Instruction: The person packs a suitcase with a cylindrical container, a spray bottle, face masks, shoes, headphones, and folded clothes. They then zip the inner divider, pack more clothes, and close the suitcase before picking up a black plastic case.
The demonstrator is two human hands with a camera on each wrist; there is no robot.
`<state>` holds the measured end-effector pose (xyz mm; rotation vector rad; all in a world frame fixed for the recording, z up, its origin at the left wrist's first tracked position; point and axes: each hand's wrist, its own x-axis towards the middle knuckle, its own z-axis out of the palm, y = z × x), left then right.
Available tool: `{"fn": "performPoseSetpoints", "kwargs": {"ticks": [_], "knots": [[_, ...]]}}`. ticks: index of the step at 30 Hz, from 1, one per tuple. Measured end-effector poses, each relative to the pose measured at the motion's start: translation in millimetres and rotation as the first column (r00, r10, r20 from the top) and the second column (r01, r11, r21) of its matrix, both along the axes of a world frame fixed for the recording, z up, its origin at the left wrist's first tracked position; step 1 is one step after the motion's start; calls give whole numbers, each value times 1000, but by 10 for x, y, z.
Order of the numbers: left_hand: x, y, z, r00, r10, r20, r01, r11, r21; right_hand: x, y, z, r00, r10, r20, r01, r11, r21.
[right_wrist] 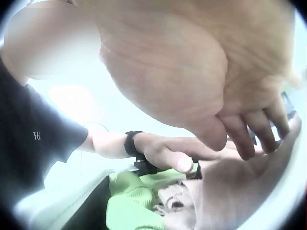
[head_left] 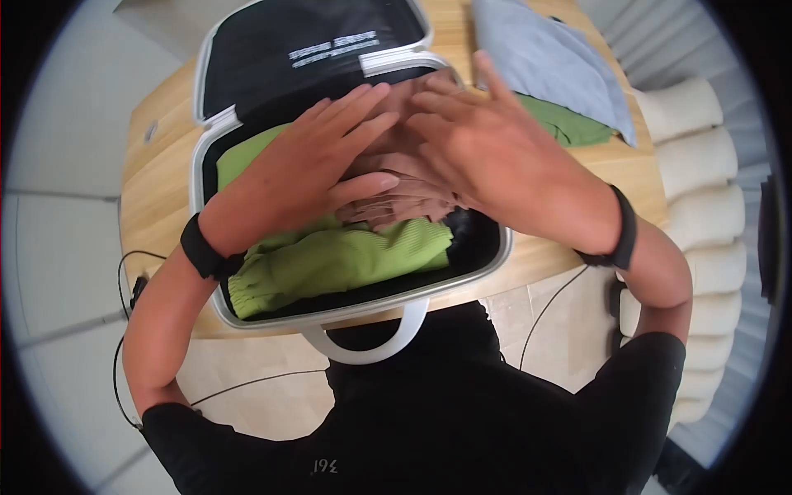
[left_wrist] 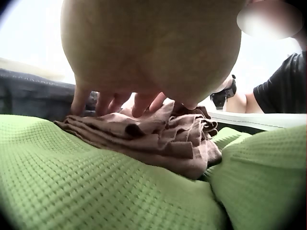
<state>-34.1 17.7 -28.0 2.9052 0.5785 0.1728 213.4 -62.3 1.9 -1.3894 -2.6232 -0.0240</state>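
A brown folded garment point(head_left: 404, 169) lies in the suitcase point(head_left: 371, 305), its layered, wrinkled edge toward the person. My left hand point(head_left: 305, 161) is spread over its left side, and in the left wrist view the fingertips point(left_wrist: 141, 105) reach down onto the cloth. On the right side of the same garment rests my right hand point(head_left: 495, 148), fingers loosely bent and thumb raised. The right wrist view shows these fingertips point(right_wrist: 247, 148) at the brown fabric point(right_wrist: 230, 187). Beneath and around it are light green, waffle-textured clothes point(head_left: 346, 260), one rolled along the near side.
The black-lined lid point(head_left: 289, 45) stands open at the back. A grey-blue cloth point(head_left: 544, 62) and a darker green garment point(head_left: 569, 120) lie at the right on the wooden table point(head_left: 157, 190). A pale handle point(head_left: 363, 355) juts from the near side. Cream padded seating point(head_left: 701, 165) borders the right.
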Motion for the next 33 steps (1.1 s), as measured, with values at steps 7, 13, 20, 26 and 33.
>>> {"fn": "performPoseSetpoints", "kwargs": {"ticks": [7, 13, 20, 26, 33], "knots": [[-55, -113, -144, 998, 23, -63, -19, 998, 56, 59, -52, -189, 923, -45, 381, -24, 984, 175], [-106, -123, -255, 996, 12, -88, -1, 993, 116, 20, 33, -291, 890, 49, 454, -68, 997, 25], [-194, -140, -148, 994, 62, -85, -57, 996, 63, 65, 173, 138, 979, 106, 172, -65, 971, -229], [-233, -57, -84, 997, 74, -23, -72, 994, 87, -46, 49, -65, 949, -2, 314, -13, 999, 45], [-262, -119, -362, 997, 56, -60, -43, 979, 199, -192, 182, -193, 855, 23, 518, 66, 986, -151]]}}
